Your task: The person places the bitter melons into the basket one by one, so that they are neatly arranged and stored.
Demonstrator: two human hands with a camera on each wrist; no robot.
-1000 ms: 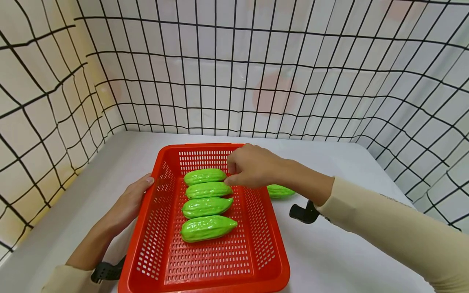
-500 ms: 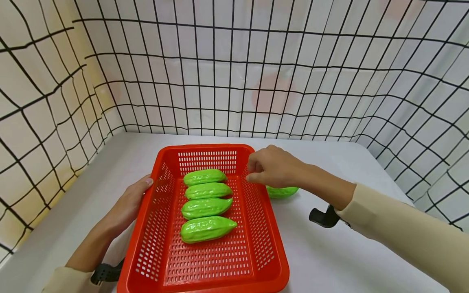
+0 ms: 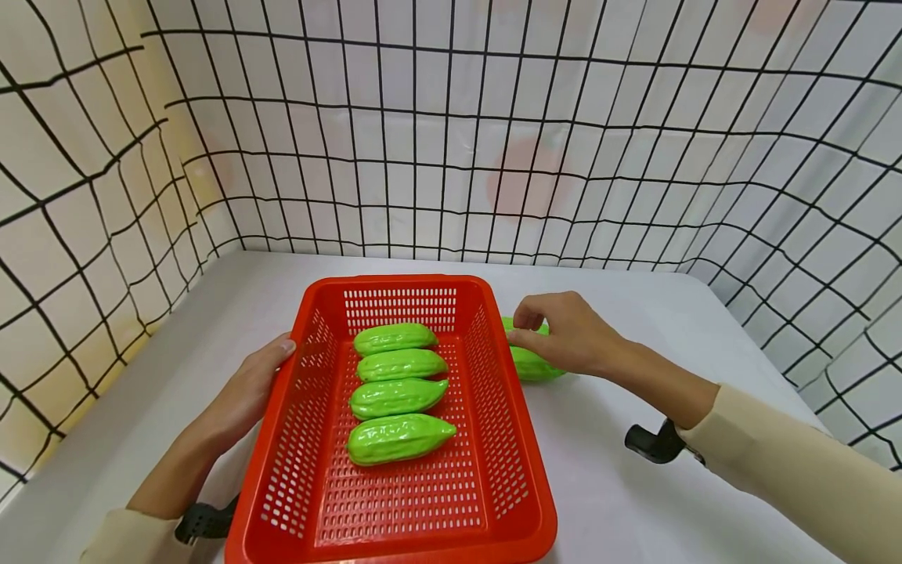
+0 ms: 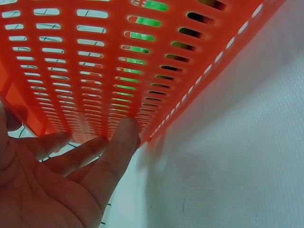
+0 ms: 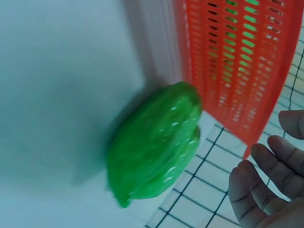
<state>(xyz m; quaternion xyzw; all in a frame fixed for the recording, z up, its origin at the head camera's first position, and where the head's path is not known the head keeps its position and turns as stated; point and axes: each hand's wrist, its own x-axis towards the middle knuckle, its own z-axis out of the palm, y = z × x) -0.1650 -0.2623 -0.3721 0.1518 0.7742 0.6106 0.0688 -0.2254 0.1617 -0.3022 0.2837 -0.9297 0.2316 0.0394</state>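
A red perforated plastic basket (image 3: pixel 543 486) holds several bright green bitter melons (image 3: pixel 402 439) lying crosswise in a column. My left hand (image 3: pixel 247 388) grips the basket's left side, thumb at the rim; in the left wrist view its fingers (image 4: pixel 118 147) lie against the outer wall. Just right of the basket, my right hand (image 3: pixel 574 333) hovers over two more bitter melons (image 3: pixel 534 366), fingers loosely bent and holding nothing. The right wrist view shows the nearer bitter melon (image 5: pixel 154 142) partly covering the other, both beside the basket's wall.
A white tabletop (image 3: pixel 634 486) lies under everything. Black grid netting (image 3: pixel 437 157) over white sheeting stands at the back and on both sides. Each wrist wears a black camera strap, such as the right strap (image 3: pixel 655 442).
My right hand has moved from over the basket's far right corner rightward and down to the bitter melons outside it. The left hand and basket stay put.
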